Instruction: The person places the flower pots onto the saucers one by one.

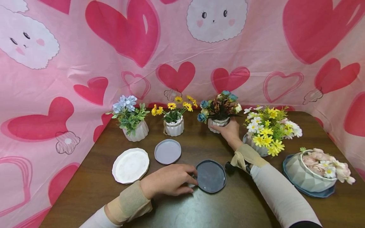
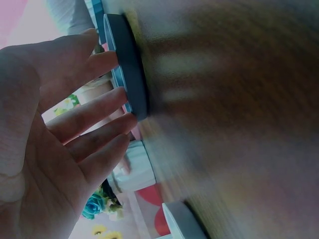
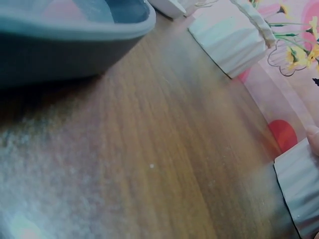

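In the head view my right hand (image 1: 230, 131) grips a small white ribbed flower pot (image 1: 214, 124) holding blue and cream artificial roses (image 1: 220, 106) at the back of the table. The right wrist view shows this pot (image 3: 301, 184) low to the wood, with a fingertip at its side. My left hand (image 1: 172, 179) lies beside a dark grey saucer (image 1: 211, 176), its fingers at the saucer's left rim. Seen from the left wrist, the spread, fairly straight fingers (image 2: 107, 109) reach the edge of that saucer (image 2: 130, 64); nothing is enclosed in the palm.
White pots with blue flowers (image 1: 138, 131) and yellow daisies (image 1: 174, 126) stand back left. A white saucer (image 1: 129, 166) and a lilac saucer (image 1: 167, 152) lie before them. To the right are a yellow-and-white bouquet (image 1: 266, 129) and a faceted pot (image 1: 306, 174) on a blue saucer (image 1: 313, 193).
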The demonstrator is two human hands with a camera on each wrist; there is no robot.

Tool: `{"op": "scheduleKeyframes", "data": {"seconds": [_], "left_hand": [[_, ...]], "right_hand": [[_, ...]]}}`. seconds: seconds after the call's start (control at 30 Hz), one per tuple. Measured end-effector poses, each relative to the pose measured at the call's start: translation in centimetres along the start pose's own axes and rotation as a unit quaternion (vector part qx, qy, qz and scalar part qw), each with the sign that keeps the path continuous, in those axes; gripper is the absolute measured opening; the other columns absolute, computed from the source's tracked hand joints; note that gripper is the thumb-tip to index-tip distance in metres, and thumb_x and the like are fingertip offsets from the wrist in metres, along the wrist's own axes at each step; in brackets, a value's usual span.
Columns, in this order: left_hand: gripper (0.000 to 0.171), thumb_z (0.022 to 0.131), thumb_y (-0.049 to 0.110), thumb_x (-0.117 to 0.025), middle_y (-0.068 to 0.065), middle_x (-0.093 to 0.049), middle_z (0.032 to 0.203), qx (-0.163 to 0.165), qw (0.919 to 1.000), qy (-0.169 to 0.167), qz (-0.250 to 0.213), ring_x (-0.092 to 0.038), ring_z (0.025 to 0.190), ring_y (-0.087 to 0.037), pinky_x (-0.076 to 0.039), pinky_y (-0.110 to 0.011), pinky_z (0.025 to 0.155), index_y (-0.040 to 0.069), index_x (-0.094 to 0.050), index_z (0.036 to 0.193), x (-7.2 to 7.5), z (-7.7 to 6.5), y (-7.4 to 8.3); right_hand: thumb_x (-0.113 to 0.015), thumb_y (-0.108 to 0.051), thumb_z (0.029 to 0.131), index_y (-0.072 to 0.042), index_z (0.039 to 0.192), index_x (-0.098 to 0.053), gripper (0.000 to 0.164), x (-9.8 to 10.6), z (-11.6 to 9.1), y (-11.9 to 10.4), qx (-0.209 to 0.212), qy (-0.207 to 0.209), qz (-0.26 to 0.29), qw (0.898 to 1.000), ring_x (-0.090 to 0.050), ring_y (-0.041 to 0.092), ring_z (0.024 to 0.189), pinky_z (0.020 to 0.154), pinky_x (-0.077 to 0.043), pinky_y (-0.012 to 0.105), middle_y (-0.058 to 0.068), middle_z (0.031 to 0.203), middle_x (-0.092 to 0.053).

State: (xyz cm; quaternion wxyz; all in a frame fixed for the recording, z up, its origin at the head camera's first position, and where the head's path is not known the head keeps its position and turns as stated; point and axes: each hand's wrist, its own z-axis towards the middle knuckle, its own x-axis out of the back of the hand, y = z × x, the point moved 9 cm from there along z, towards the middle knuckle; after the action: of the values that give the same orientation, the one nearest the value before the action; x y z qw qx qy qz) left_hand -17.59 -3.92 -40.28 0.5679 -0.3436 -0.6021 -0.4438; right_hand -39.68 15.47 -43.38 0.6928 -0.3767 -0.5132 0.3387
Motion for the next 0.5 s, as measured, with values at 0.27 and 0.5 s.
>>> {"op": "scheduleKeyframes", "data": {"seconds": [0.27,0.5], "left_hand": [[0.025,0.095,0.038,-0.065,0.002,-0.063,0.12,0.003,1.0,0.0,-0.003,-0.062,0.106,-0.006,-0.051,-0.022,0.093,0.025,-0.074,0.115,-0.01,-0.04,-0.1],[0.025,0.095,0.037,-0.065,0.002,-0.063,0.12,0.005,1.0,0.0,-0.007,-0.062,0.104,-0.005,-0.051,-0.022,0.091,0.026,-0.074,0.116,-0.05,-0.07,-0.14]], "right_hand": [[-0.092,-0.033,0.067,-0.003,0.142,-0.043,0.095,0.06,-0.03,-0.08,-0.003,0.001,0.012,1.0,-0.054,0.035,0.126,0.108,-0.043,0.048,0.021,0.134,-0.059],[-0.092,-0.033,0.067,-0.004,0.143,-0.042,0.096,0.02,0.0,0.19,-0.012,-0.001,0.023,1.0,-0.051,0.034,0.13,0.109,-0.041,0.048,0.02,0.137,-0.057]]}}
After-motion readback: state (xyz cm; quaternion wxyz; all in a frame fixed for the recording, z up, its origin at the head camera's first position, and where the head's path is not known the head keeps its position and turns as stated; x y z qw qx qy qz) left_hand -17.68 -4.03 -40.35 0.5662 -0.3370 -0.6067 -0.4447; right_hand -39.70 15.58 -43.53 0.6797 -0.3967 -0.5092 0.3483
